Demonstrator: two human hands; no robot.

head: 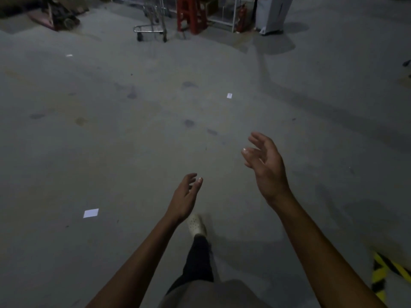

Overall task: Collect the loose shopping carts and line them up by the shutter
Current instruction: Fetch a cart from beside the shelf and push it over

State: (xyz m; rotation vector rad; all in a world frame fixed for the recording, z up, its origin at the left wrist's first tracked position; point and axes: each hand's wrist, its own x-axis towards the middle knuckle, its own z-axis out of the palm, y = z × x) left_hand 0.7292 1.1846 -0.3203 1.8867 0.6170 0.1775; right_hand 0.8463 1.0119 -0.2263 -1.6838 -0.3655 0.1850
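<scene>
While both bare forearms reach forward from the bottom edge of the view, the left hand (pixel 185 197) and the right hand (pixel 265 165) hang over the floor (pixel 111 141) with fingers spread and loosely curled; both hands are released and grasp nothing. The right hand is raised higher and further forward than the left. Below the left hand, a pale perforated shoe (pixel 196 225) and a dark trouser leg (pixel 198 263) are set on the floor.

The floor is smooth grey concrete, dimly lit, mottled with dark stains and faint curved tyre marks. A white paper scrap (pixel 90 212) lies flat to the left of the hands; a smaller white scrap (pixel 229 95) lies further out, right of centre. A yellow-and-black striped marking (pixel 388 274) occupies the lower right corner.

At the far end of the room, well apart from the hands, stands the shopping cart (pixel 152 25). Only its lower chrome tube frame and castor wheels are in view. Its long axis runs roughly away from the camera, with the rounded base bar on the near-left side. Just beside it to the right stands a stack of red plastic stools (pixel 192 14), then a white metal rack (pixel 224 18), a red fire extinguisher (pixel 242 17) and a white upright cabinet unit (pixel 272 14). A cluttered dark machine on a pink base (pixel 55 16) sits at far left. No shutter can be identified.
</scene>
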